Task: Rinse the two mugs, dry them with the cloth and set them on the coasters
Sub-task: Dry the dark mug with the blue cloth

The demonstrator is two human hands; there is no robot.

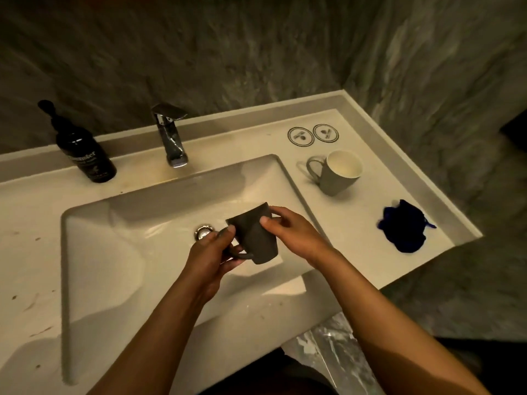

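Mugs come first at this dim washstand: a dark grey tapered ceramic mug (253,238) hangs tilted over the white rectangular sink basin (94,223), mouth turned away, apparently at the rinsing step, though no water is seen running from the chrome tap (171,138). The left hand (212,252) curls its fingers through the handle; the right hand (288,232) pinches the rim between thumb and fingers. Next, by this reading, comes a reach to the crumpled dark blue cloth (403,228) on the pale worktop (356,218), which calls for freeing one hand. A second, light grey mug with a cream inside (336,172) stands upright between cloth and two round white printed coasters (313,134), both bare.
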